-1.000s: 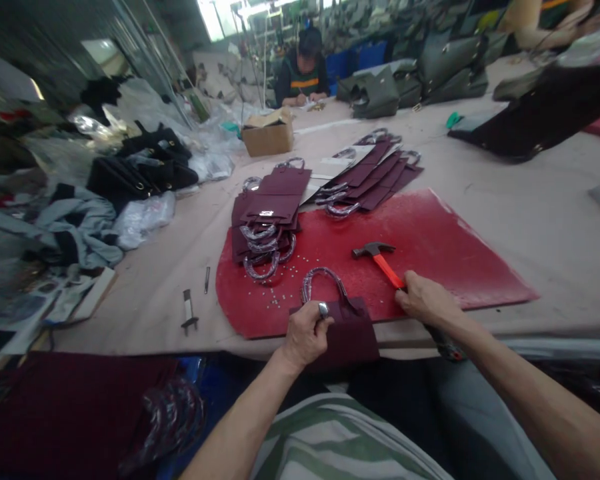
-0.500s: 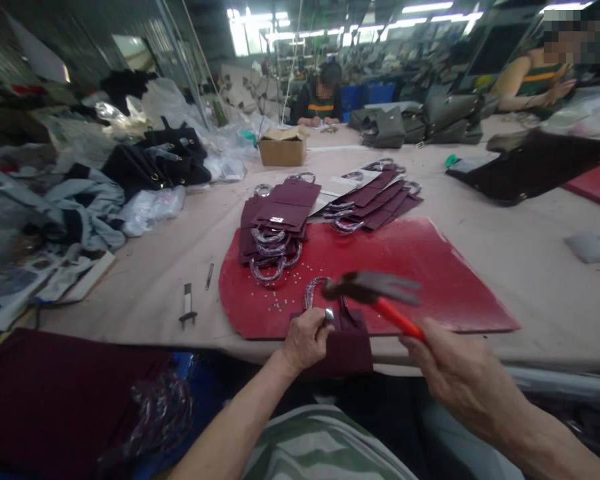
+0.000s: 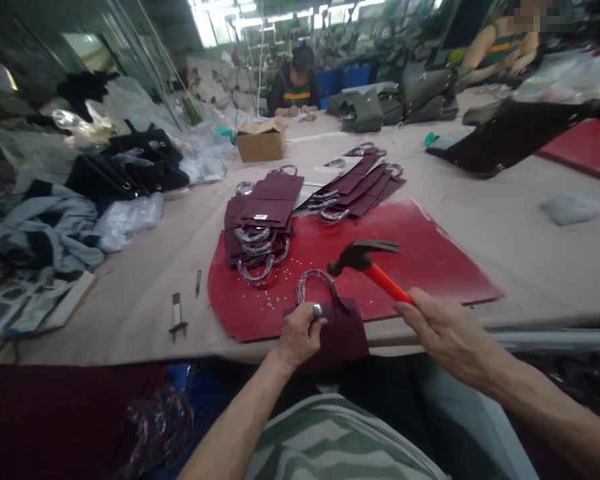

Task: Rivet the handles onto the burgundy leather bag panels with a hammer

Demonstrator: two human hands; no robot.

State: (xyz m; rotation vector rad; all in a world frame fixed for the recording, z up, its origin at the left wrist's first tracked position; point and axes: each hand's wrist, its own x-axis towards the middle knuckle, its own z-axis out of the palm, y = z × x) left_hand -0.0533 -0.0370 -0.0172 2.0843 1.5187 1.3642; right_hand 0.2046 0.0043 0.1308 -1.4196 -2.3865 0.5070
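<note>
My right hand (image 3: 437, 320) is closed round the orange handle of a claw hammer (image 3: 363, 257), whose dark head is raised above the red board. Below and left of the hammer head lies a maroon bag panel (image 3: 343, 330) with a plastic-wrapped handle loop (image 3: 317, 277), hanging partly over the table's front edge. My left hand (image 3: 303, 333) is closed at the panel's upper left, gripping it near the foot of the loop. A shiny silver band (image 3: 317, 310) shows on a finger; the fingertips are partly hidden. Small metal bits (image 3: 267, 297) are scattered on the red board (image 3: 430, 267).
Stacked maroon bag panels (image 3: 275, 200) overlap the board's back edge. At left lie a metal tool (image 3: 177, 317) and a thin punch-like rod (image 3: 198, 283). A cardboard box (image 3: 260, 143) stands farther back. More maroon panels (image 3: 55, 420) sit low left. Two people work across the table.
The hammer has come out of its motion blur and its head sits a little farther from the panel, uncovering more of the handle loop. My left hand keeps its grip. The view has shifted slightly.
</note>
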